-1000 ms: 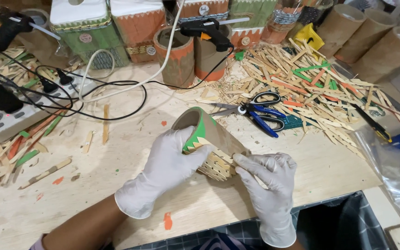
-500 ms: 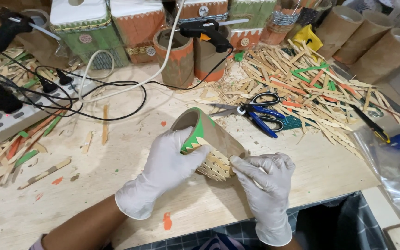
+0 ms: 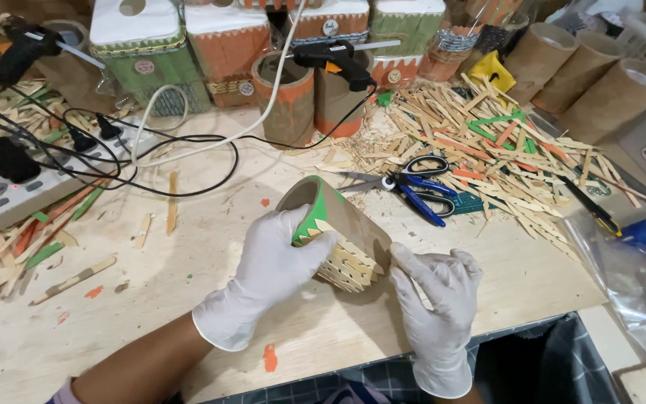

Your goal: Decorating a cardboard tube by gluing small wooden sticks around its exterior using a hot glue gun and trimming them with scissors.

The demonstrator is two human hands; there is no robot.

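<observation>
A pale wooden tabletop (image 3: 188, 284) is littered with craft scraps, a heap of wooden sticks (image 3: 487, 150) at the far right and a power strip (image 3: 16, 191) at the left. Near the front edge, a cardboard tube (image 3: 342, 232) with a green zigzag band lies tilted on its side, flat sticks covering its lower part. The gloved left hand (image 3: 271, 273) grasps its open end, fingers wrapped round it. The gloved right hand (image 3: 439, 288) presses fingertips against its other end. Blue-handled scissors (image 3: 413, 187) lie just beyond; a black glue gun (image 3: 334, 60) rests further back.
</observation>
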